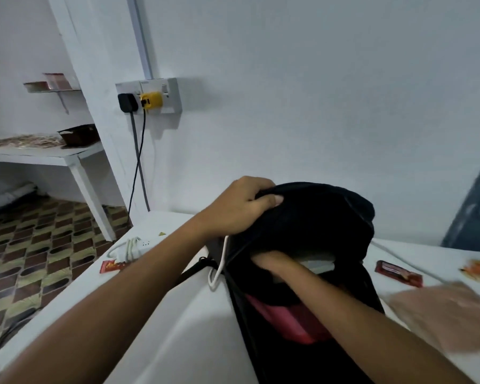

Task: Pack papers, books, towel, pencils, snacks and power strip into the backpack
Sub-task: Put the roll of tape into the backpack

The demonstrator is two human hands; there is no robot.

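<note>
Head view, taking the black backpack [302,217] on the white table [161,314] as landmark: left of it lies the white power strip [129,248], the left hand [239,206] grips its top edge, the right hand [272,263] reaches into its opening, grasp hidden, and a red snack bar [398,273] lies right of it.

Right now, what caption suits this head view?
Left hand grips the backpack top; right hand reaches inside.

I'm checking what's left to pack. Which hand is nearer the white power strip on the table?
Left. The left hand grips the backpack top, right of the power strip; the right hand is farther right, inside the backpack.
</note>
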